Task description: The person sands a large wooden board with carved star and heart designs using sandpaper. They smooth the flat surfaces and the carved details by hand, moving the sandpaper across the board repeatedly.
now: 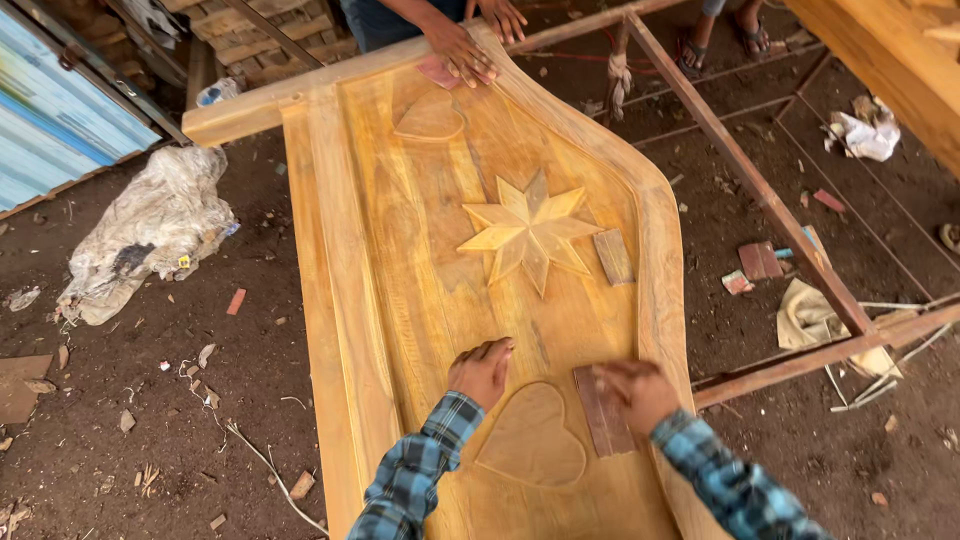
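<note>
A big carved wooden panel [400, 290] lies flat across a metal frame [745, 180] over the dirt floor. The person's right hand [635, 392] is curled down on a small dark sanding block [603, 412], pressing it to the wood just beside a raised heart [532, 437]. The left hand [482, 372] rests knuckles-down on the bare panel, fingers loosely bent, holding nothing. The block looks light, stiff and easy to grip across its top. The panel looks heavy and rigid, best lifted by its long edges. A carved star [528, 232] sits mid-panel with another block [613, 257] beside it. At the far end a co-worker's hand [458, 50] presses a reddish pad [438, 72].
</note>
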